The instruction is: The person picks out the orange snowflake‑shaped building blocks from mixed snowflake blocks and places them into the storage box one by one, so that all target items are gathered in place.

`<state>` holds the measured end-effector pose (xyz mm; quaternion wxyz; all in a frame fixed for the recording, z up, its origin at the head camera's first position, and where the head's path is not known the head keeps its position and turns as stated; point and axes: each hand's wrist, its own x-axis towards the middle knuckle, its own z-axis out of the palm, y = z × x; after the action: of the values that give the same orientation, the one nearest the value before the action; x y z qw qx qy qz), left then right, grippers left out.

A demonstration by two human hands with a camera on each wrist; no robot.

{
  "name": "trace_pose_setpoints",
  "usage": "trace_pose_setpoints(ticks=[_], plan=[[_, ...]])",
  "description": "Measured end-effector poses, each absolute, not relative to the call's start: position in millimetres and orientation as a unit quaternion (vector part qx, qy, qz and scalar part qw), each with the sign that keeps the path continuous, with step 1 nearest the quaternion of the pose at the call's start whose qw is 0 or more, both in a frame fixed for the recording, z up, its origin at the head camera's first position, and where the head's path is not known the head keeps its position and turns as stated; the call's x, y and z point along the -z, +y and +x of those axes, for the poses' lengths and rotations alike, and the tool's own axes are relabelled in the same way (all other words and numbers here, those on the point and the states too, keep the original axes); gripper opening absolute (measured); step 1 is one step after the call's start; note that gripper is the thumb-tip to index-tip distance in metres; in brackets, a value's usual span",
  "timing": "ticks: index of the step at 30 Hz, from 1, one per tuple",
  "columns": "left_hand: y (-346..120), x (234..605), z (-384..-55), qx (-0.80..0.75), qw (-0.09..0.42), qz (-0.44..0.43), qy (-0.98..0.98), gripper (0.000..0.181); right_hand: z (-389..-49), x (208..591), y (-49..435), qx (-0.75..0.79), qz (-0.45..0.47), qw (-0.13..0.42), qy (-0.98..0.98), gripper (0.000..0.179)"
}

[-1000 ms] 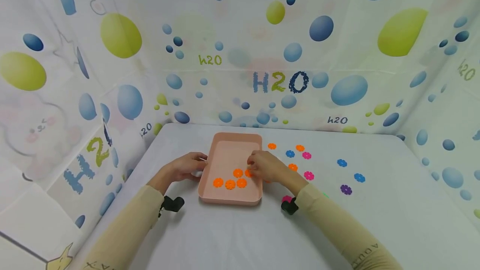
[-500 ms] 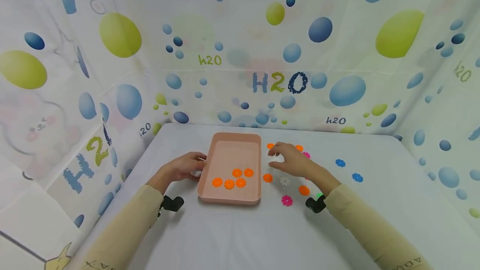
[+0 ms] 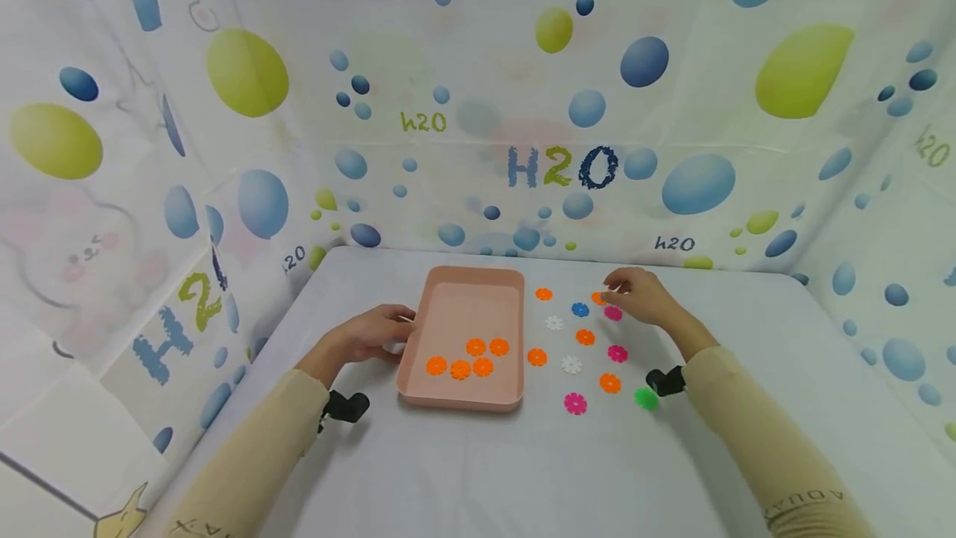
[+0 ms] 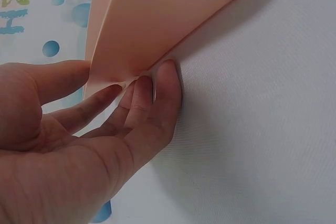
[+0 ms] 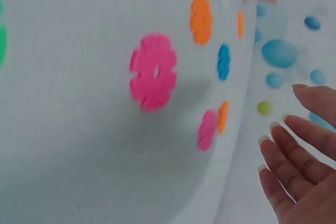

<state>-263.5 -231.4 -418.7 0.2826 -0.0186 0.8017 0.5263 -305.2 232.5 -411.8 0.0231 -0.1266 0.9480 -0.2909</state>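
My left hand [image 3: 369, 335] is at the left side of a pink tray [image 3: 470, 297]. In the left wrist view, its thumb and bent fingers touch the tray's outer wall [image 4: 142, 19] without gripping it. Several orange flower-shaped discs [image 3: 475, 347] lie inside, toward the near end. Over the far part of the table, my right hand [image 3: 642, 295] holds nothing, its fingers loosely bent and apart. Its fingertips are nearest an orange disc [image 3: 598, 298], partly covered by them, and a magenta disc [image 3: 613, 313]. The right wrist view shows that hand [image 5: 304, 171] raised off the cloth.
Right of the tray lie more loose discs: orange [image 3: 537, 357], white [image 3: 571, 364], blue [image 3: 580, 310], magenta [image 3: 575, 403] and green [image 3: 646, 398]. My right forearm hides part of the table. A patterned curtain [image 3: 463, 189] hangs behind the white tablecloth [image 3: 448, 471].
My right hand let go of an orange disc in the tray, moved right past a white disc, and is now farther right and back. The left hand stays at the tray.
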Motion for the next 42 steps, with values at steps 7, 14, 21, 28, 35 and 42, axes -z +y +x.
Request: trace_pose_setpoints(ticks=[7,14,21,28,35,42], plan=[[-230,417,-263,-0.526,0.284,-0.017,0.802,0.056,-324,424,243,0.315,-0.04,0.074,0.945,0.046],[-231,418,-263,-0.522,0.282,-0.021,0.805,0.055,-333,436,239,0.349,0.014,0.103,0.931,0.043],[-231,418,-265,-0.521,0.282,-0.023,0.806,0.055,-333,437,231,0.354,0.028,0.108,0.928,0.043],[-230,417,-263,-0.521,0.283,-0.017,0.805,0.054,-333,437,229,0.348,0.024,0.108,0.931,0.038],[-229,417,-262,-0.526,0.284,-0.016,0.801,0.053,-334,437,231,0.358,0.027,0.086,0.929,0.031],[-230,415,-263,-0.52,0.29,-0.013,0.803,0.055,-330,430,227,0.368,-0.001,0.051,0.929,0.029]])
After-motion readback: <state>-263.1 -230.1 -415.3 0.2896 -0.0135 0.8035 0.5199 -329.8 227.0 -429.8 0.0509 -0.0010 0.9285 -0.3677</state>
